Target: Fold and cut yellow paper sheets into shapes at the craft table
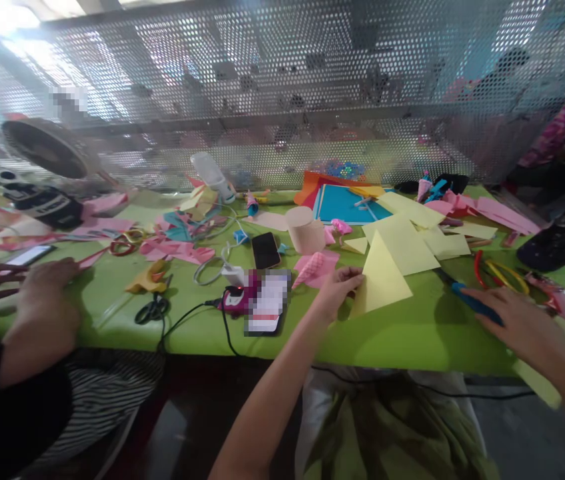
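My left hand (pixel 340 288) pinches the left edge of a folded sheet of yellow paper (pixel 382 280), which stands up as a triangle above the green table. At the right, my right hand (pixel 512 317) lies over a blue-handled tool with a dark, narrow blade (pixel 477 305), fingers closed along its handle. The blade end points toward loose yellow sheets (pixel 400 241) behind the folded one. Red-and-yellow-handled scissors (pixel 505 275) lie just beyond my right hand. Left of my left hand is a pink paper cone (pixel 310 269) on a pink sheet.
A phone (pixel 267 303) and a purple power strip (pixel 237 297) with cables lie left of my arm. A paper roll (pixel 305 229) stands behind. Black scissors (pixel 152 309) are further left, near another person's hands (pixel 45 280). A dark bottle (pixel 562 233) is at the right.
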A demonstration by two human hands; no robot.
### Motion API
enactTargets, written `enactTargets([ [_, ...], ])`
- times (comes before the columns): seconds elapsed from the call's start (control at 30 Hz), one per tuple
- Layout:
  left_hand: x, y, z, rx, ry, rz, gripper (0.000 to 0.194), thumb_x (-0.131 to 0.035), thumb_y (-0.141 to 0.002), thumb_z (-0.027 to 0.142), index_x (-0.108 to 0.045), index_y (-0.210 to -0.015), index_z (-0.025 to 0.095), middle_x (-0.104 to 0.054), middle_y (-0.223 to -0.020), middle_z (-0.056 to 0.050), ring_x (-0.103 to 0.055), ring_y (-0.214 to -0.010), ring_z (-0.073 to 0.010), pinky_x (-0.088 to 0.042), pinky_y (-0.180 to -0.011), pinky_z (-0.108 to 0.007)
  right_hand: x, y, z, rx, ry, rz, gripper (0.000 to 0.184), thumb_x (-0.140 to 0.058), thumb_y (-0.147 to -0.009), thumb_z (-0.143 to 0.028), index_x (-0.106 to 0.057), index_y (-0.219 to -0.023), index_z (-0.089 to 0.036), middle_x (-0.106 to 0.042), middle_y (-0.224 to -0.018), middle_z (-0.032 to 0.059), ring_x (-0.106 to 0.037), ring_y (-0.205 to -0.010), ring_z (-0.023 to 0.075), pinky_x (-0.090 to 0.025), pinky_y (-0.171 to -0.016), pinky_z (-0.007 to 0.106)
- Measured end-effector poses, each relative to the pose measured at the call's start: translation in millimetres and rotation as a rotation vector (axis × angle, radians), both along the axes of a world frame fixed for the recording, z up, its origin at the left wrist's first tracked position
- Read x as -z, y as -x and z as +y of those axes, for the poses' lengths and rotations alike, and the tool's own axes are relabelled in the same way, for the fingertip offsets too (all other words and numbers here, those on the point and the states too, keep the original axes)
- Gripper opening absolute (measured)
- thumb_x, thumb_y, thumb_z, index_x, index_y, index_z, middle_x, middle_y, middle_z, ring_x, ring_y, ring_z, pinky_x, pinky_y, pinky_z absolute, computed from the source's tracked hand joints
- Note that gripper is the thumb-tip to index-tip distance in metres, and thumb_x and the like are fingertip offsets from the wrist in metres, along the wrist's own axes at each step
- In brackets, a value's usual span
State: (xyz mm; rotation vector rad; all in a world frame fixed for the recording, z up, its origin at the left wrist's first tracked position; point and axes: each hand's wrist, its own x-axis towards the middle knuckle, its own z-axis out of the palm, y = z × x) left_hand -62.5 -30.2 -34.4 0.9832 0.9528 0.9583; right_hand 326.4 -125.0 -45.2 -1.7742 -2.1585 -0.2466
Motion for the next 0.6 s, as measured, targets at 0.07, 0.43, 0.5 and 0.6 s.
enactTargets([
  [0.07,0.1,0.8,-1.0,-0.012,0.010,-0.033,0.040,-0.090,-0.066,0.041,-0.072,-0.093,0.016,-0.068,-0.085,-0.001,-0.058,-0.071,-0.0105,-0.043,-0.060,-0.021,6.9,-4.2,-4.7,0.024,0.053,-0.084,0.046,-0.052,-0.095,-0.042,-0.064,-0.139,-0.035,-0.071,-0.107,0.0080,-0.072,-0.086,0.0267,-0.054,-0.065,0.035],
  [0.43,10.5,-14.6,-3.6,-0.037,0.020,-0.104,0.042,-0.090,-0.067,0.043,-0.071,-0.094,0.016,-0.067,-0.086,-0.001,-0.058,-0.071,-0.0103,-0.043,-0.059,-0.020,-25.9,43.1,14.5,0.074,0.088,0.251,0.052,-0.051,-0.096,-0.058,-0.067,-0.134,-0.027,-0.067,-0.132,0.0127,-0.062,-0.122,0.0352,-0.047,-0.104,0.047],
  [0.5,10.4,-20.9,-7.6,-0.025,0.016,-0.107,0.041,-0.089,-0.068,0.043,-0.070,-0.093,0.016,-0.066,-0.086,0.000,-0.058,-0.071,-0.0100,-0.042,-0.058,-0.020,-36.9,72.8,18.8,-0.022,0.270,0.637,0.046,-0.053,-0.097,-0.057,-0.069,-0.130,-0.028,-0.068,-0.135,0.0099,-0.063,-0.120,0.0294,-0.050,-0.099,0.038],
  [0.6,8.5,-29.2,-15.1,-0.006,0.002,-0.083,0.038,-0.086,-0.071,0.042,-0.069,-0.093,0.015,-0.066,-0.087,0.000,-0.057,-0.072,-0.0099,-0.042,-0.060,-0.020,-41.5,109.2,24.7,-0.076,0.461,1.013,0.043,-0.061,-0.092,-0.062,-0.076,-0.108,-0.024,-0.074,-0.110,0.0073,-0.066,-0.101,0.0259,-0.051,-0.086,0.034],
])
